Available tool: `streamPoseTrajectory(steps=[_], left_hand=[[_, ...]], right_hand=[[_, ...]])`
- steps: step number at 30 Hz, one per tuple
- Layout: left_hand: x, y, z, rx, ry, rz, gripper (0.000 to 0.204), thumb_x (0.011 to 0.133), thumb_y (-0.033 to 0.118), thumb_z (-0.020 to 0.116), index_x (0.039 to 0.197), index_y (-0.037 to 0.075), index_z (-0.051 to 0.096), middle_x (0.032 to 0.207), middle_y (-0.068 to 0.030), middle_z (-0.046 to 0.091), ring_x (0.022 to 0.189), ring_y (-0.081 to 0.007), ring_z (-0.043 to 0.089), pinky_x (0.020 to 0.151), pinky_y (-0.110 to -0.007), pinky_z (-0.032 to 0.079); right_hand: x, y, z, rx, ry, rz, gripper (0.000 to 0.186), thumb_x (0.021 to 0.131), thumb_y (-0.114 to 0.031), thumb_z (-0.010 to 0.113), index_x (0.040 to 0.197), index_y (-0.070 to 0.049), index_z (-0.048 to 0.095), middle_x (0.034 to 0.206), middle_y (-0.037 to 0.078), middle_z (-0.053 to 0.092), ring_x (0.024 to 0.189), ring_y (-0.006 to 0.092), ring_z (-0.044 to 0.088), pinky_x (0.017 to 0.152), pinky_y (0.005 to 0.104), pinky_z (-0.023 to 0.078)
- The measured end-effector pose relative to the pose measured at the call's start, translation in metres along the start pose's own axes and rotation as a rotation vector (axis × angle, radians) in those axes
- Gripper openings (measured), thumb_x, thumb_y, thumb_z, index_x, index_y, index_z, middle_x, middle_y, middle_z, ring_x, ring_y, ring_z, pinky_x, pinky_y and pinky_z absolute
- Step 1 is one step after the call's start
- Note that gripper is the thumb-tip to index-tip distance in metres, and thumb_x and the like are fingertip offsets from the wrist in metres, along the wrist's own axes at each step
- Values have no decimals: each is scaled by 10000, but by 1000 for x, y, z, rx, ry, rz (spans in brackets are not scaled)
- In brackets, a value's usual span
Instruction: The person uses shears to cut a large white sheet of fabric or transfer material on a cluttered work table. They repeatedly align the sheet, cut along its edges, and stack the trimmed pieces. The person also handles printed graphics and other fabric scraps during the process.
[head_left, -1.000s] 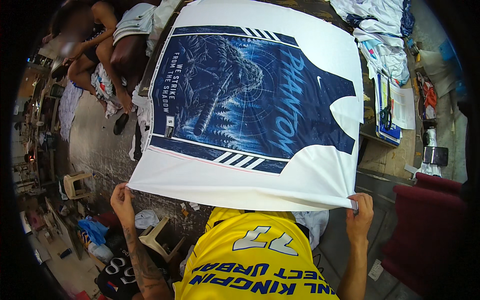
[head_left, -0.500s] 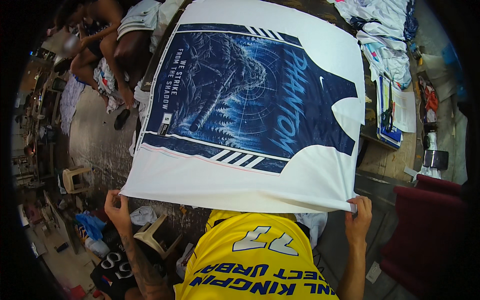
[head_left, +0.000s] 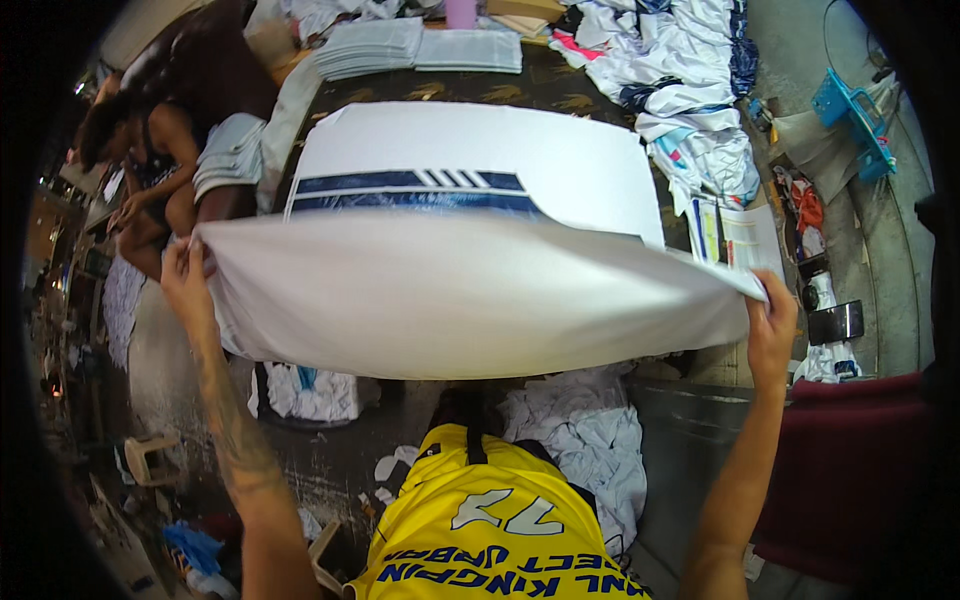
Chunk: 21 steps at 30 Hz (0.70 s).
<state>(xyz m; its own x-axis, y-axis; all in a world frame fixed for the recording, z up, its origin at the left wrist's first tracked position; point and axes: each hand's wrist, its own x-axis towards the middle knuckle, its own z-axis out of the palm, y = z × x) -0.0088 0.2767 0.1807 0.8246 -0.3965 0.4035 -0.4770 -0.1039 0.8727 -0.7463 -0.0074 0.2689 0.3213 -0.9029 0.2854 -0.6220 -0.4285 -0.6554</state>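
A large white fabric sheet (head_left: 480, 290) with a dark blue jersey print spans the space between my hands. Its near edge is lifted and folded away from me, so the plain underside faces up and billows. My left hand (head_left: 188, 280) pinches the left corner, and my right hand (head_left: 772, 310) grips the right corner. Beyond the lifted fold, a blue strip (head_left: 350, 186) of the print with white slanted bars still shows on the flat part. The rest of the print is hidden beneath the raised cloth.
Folded pale cloth stacks (head_left: 370, 48) lie at the table's far edge. Crumpled white fabric (head_left: 690, 120) runs down its right side, near papers (head_left: 750, 240). A seated person (head_left: 165, 150) is at the left. White cloth (head_left: 590, 430) is heaped below the table's near side.
Both my hands have risen and moved away from my body, carrying the near edge up and over the print. The sheet was spread nearly flat before, with the whole jersey shape showing.
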Motion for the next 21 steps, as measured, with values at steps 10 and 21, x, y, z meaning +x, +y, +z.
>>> streamPoseTrajectory(steps=[10,21], left_hand=[[185,-104,237,506,-352,-23,212,1002,234,766,1001,23,739,766,-50,705,645,-123,644,570,-311,494],[207,-190,339,618,-460,156,208,974,198,791,1006,0,735,798,-130,719,742,-286,702,717,-409,535]], right_hand=[[229,43,94,154,-29,219,215,1043,-225,716,938,-40,685,777,-73,564,715,31,454,625,245,343],[289,145,211,-72,-81,431,306,1007,-291,743,894,-11,691,691,11,571,672,106,486,631,323,398]])
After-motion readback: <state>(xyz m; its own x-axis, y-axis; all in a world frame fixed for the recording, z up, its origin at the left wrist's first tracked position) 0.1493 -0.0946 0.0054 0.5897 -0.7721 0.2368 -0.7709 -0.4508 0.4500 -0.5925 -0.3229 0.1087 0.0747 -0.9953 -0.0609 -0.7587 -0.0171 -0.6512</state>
